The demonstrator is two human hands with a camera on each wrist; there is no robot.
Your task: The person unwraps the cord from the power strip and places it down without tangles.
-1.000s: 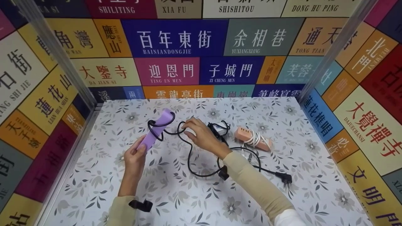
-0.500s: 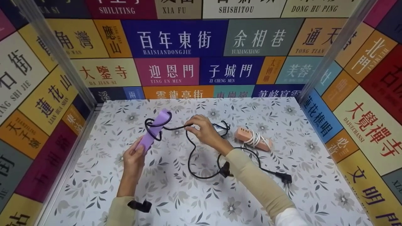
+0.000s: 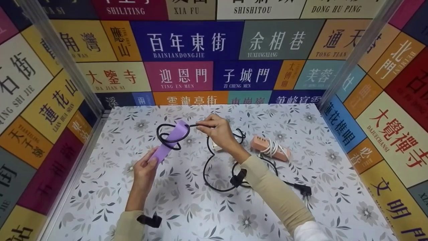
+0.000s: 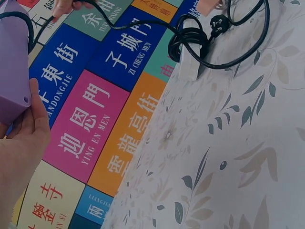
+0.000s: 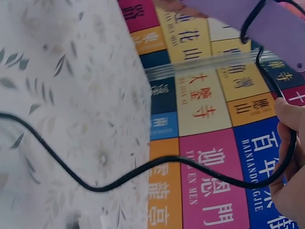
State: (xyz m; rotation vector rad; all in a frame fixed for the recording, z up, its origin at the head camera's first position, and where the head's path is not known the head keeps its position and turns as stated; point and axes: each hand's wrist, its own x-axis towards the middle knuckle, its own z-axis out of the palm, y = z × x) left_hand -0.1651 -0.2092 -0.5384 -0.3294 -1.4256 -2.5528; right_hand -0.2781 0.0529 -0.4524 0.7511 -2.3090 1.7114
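In the head view my left hand (image 3: 143,169) grips the lower end of a purple power strip (image 3: 162,153), which tilts up and to the right above the table. Loops of black cord (image 3: 159,129) go loosely around its upper part. My right hand (image 3: 220,132) pinches that cord just right of the strip's top, and the right wrist view shows the cord (image 5: 128,177) running on down past the fingers. From there it curves over the tabletop to a black plug (image 3: 305,190). A small hole marks the strip's end (image 4: 26,99) in the left wrist view.
An orange power strip (image 3: 260,143) wrapped in white cord lies at the right. Behind my right hand is a white strip (image 4: 190,64) bundled with black cord, with a round plug (image 4: 219,24) near it. Sign-printed walls enclose the floral table (image 3: 187,214) at the back and sides.
My right hand has moved up, drawing the pinched cord with it. The loops around the purple power strip have shifted and widened. My left hand keeps its grip, nearly still.
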